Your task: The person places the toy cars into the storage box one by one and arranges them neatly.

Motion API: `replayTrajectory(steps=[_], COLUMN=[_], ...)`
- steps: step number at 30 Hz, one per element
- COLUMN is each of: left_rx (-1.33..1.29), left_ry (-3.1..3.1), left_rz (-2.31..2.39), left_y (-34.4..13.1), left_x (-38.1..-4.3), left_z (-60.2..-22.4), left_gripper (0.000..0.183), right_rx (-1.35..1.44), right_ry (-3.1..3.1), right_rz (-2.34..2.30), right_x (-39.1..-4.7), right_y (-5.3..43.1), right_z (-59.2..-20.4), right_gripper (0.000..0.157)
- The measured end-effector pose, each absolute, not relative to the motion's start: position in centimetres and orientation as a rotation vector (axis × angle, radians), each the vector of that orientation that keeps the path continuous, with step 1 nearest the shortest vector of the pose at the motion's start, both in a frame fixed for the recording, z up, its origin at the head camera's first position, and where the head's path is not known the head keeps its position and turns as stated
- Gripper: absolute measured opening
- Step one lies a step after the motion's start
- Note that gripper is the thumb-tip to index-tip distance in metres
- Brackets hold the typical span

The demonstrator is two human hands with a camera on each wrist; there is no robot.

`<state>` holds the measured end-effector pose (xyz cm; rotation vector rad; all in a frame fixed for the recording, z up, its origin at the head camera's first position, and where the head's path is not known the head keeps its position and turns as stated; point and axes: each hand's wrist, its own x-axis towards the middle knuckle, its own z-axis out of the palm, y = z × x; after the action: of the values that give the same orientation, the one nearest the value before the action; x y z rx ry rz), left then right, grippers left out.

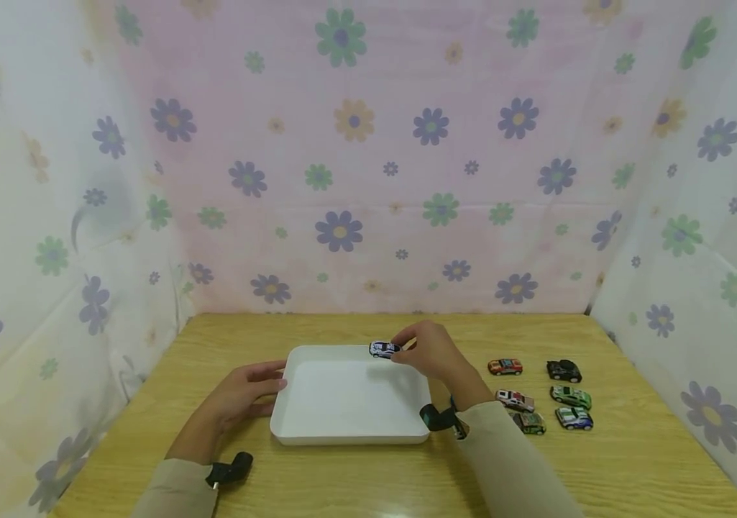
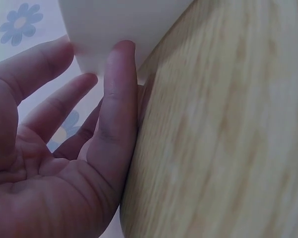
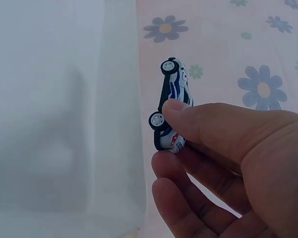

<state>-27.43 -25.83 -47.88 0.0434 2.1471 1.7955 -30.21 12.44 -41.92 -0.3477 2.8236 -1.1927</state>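
My right hand (image 1: 429, 350) pinches a white toy car (image 1: 384, 350) with dark markings between thumb and fingers, over the far right part of a white tray (image 1: 349, 439). In the right wrist view the toy car (image 3: 176, 91) shows its black underside edge and two wheels, the thumb (image 3: 203, 119) lying across its side. At the tray's left side is my left hand (image 1: 239, 396), its fingertips against the outer wall. The left wrist view shows the extended fingers (image 2: 120, 94) touching that tray wall (image 2: 109, 25). Nothing lies in the tray.
Right of the tray, several toy cars stand on the wooden table (image 1: 342, 482), among them a red one (image 1: 505, 367), a black one (image 1: 564, 370) and a green one (image 1: 571, 397). The right forearm passes close by the nearer ones. Flowered cloth (image 1: 368, 273) encloses the table's back and sides.
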Motion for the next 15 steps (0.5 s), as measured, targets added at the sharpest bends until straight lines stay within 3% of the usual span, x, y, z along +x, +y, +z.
replayTrajectory(steps=[15], left_rx=[0.065], left_ry=[2.149], left_rz=[1.790], left_y=[-25.6], left_x=[-27.2], left_z=[-47.7], left_gripper=[0.067], right_rx=[-0.386], right_ry=[2.817], right_rz=[-1.086], right_x=[-31.1], right_y=[9.9], right_z=[-42.4], right_gripper=[0.019])
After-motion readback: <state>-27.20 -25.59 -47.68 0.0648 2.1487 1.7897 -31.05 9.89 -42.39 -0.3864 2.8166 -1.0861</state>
